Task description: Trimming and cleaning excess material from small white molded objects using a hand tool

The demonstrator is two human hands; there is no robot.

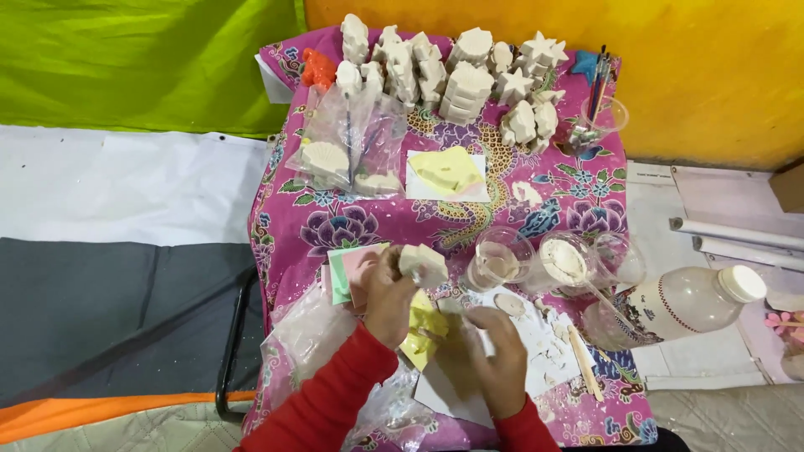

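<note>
The left hand (387, 293) grips a white plaster block (422, 264), which sticks up above its fingertips. The right hand (494, 351) curls loosely over a yellow mould (425, 328) just left of its fingers.

Along your bench's (285, 226) far edge stand the plaster casts (456, 71). Two bagged casts (347, 155) lie nearer you, toward the left edge. The cups (557, 259) sit mid-bench toward the right edge, a bottle (678, 305) lying beside them.
</note>
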